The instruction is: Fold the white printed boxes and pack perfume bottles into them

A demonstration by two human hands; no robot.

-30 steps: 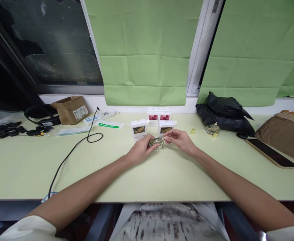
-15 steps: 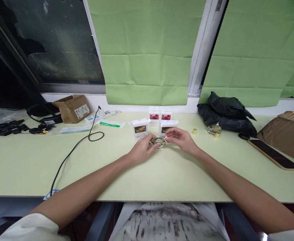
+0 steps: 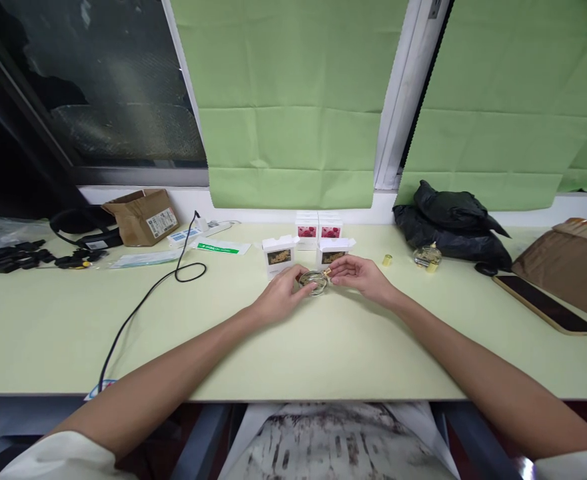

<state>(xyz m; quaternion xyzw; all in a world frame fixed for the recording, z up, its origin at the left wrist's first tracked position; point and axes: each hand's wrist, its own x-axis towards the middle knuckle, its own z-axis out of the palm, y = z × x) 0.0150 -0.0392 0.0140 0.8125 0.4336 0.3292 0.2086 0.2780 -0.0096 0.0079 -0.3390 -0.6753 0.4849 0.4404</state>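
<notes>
Black bag (image 3: 451, 223) sat by the sill, phone (image 3: 543, 304) lay far right, cardboard box (image 3: 143, 215) stood left, black cable (image 3: 146, 297) trailed across the table (image 3: 293, 360), green blinds (image 3: 293, 100) hung behind

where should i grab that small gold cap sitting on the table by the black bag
Take the small gold cylindrical cap by its round side wall, coming from above with thumb and forefinger. It stands upright and alone on the pale green table, apart from the black plastic bag, so both sides look open.
</notes>
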